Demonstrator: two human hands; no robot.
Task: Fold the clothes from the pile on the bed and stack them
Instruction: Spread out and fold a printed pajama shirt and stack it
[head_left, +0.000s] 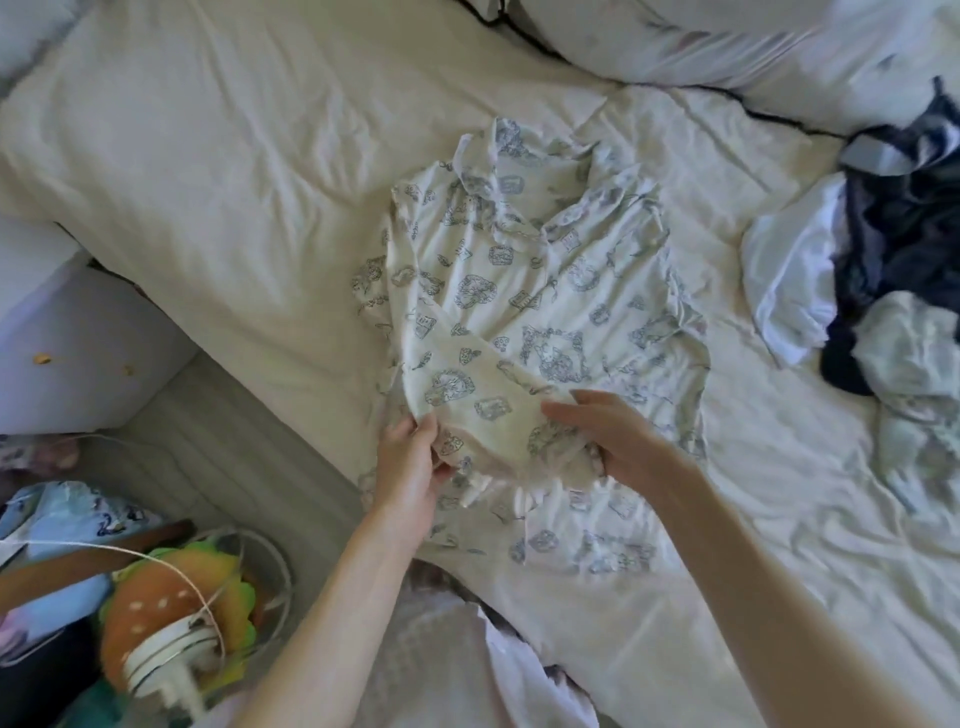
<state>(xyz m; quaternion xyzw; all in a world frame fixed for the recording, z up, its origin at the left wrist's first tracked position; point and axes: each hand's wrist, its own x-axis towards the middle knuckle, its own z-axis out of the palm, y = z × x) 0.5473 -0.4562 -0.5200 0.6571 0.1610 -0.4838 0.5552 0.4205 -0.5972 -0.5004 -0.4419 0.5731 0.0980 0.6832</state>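
Two hands, L (410, 462) & R (618, 441), both gripping one printed shirt (519, 291) on bed (208, 156).

Printed shirt (524, 291) spread collar-up on the white bed (208, 171). Left hand (410, 462) pinching a folded-over sleeve (478, 400), right hand (618, 441) gripping its other end. Pile of clothes (883, 270) well apart at right.

cream shirt (524, 291) printed with blue-grey drawings; off-white sheet (234, 171); pile (893, 270) navy and white
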